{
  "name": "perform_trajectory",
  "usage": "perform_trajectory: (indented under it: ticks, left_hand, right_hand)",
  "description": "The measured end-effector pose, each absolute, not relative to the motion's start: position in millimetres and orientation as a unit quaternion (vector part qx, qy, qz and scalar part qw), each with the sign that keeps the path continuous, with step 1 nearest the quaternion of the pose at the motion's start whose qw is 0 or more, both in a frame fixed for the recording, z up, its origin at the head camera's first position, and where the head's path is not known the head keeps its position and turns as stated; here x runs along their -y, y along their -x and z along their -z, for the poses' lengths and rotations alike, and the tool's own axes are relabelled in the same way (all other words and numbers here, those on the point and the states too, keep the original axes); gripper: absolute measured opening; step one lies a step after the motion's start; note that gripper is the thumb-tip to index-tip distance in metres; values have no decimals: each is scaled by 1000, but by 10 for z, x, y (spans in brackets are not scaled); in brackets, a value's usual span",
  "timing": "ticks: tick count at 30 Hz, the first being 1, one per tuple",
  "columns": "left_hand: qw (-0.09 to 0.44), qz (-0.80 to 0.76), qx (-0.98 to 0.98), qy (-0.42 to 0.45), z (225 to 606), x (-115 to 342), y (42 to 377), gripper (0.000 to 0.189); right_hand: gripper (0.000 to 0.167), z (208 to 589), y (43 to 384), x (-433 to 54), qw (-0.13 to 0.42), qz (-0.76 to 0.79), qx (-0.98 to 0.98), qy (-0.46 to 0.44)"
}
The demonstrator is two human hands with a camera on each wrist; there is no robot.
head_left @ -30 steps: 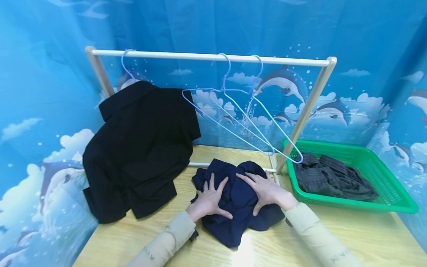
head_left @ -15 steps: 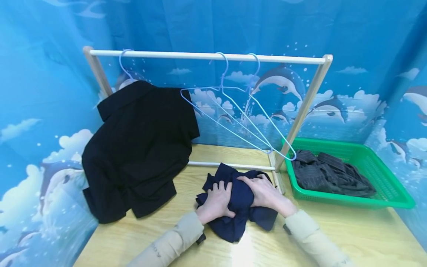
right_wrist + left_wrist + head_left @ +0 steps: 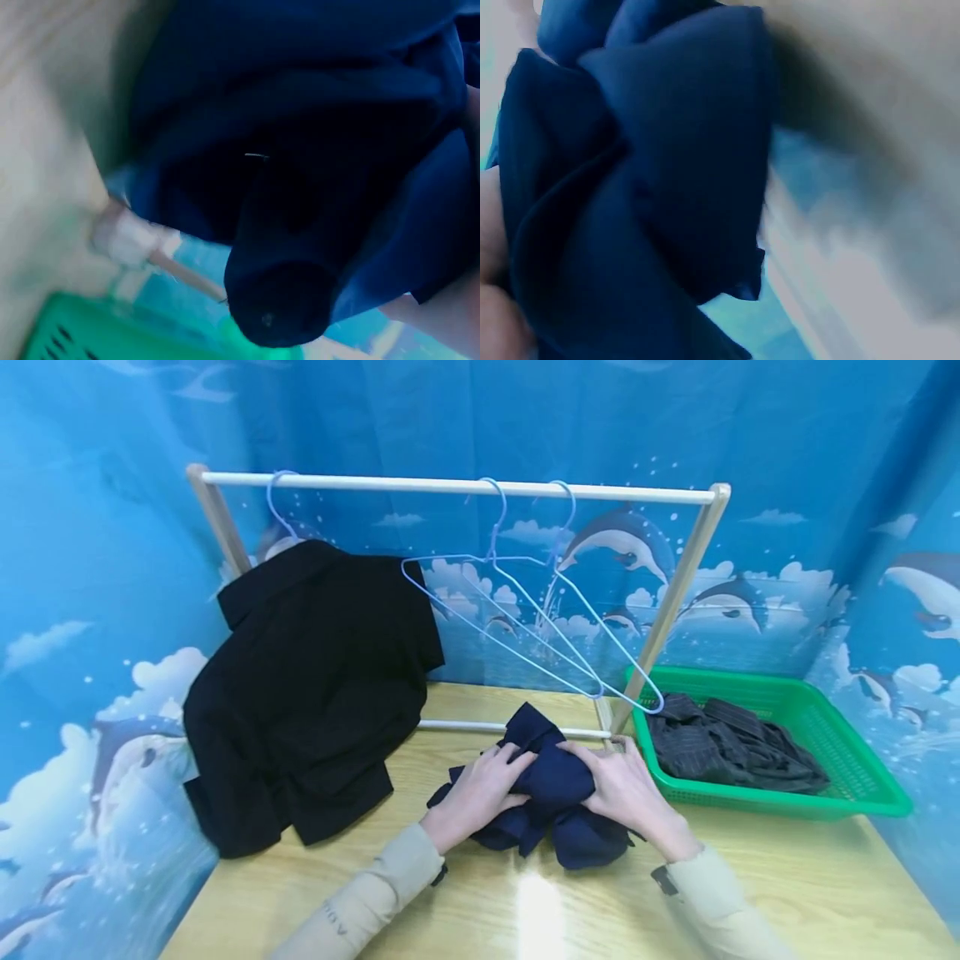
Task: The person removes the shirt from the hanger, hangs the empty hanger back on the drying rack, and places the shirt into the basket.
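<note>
The left hand (image 3: 480, 789) and right hand (image 3: 628, 787) gripped opposite sides of the bunched navy garment (image 3: 557, 778), which was positioned over the table (image 3: 465, 914) before the clothes rack (image 3: 683, 577).

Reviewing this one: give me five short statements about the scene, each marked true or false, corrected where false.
1. The left hand and right hand both hold the navy garment. True.
2. Dark striped clothing lies in the green basket. True.
3. All the garments are in the basket. False: the black garment hangs from the rack.
4. Every hanger bears clothing. False: two hangers hang bare.
5. The navy garment is spread flat. False: it is bunched up between the hands.
</note>
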State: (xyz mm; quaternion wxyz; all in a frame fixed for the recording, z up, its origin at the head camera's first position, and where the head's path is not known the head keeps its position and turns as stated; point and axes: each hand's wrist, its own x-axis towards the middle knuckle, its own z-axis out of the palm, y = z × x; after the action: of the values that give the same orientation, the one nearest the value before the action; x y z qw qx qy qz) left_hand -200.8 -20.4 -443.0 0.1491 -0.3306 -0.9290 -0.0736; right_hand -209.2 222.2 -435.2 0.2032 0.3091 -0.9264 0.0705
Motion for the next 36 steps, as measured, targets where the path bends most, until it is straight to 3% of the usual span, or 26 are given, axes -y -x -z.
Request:
perform_trajectory:
  ticks: [6,15,26,36]
  left_hand:
    - [249,-15,898,363,4155,74,1941,55]
    - [333,-51,862,379,3910,-196,1910,55]
    - [352,-12,842,409,3669,-418,1929,51]
    - [334,11,855,398,3618,-875,1991,57]
  right_hand:
    - [77,4085,1940,-2430,283,-59,904,-314]
    - [82,3862,1785,-2718,387,-62,868,-306]
    - [86,3626,1666,-2935,413,-63,866,-275]
    - [64,3596,1630,-3302,431,-86,869,-227]
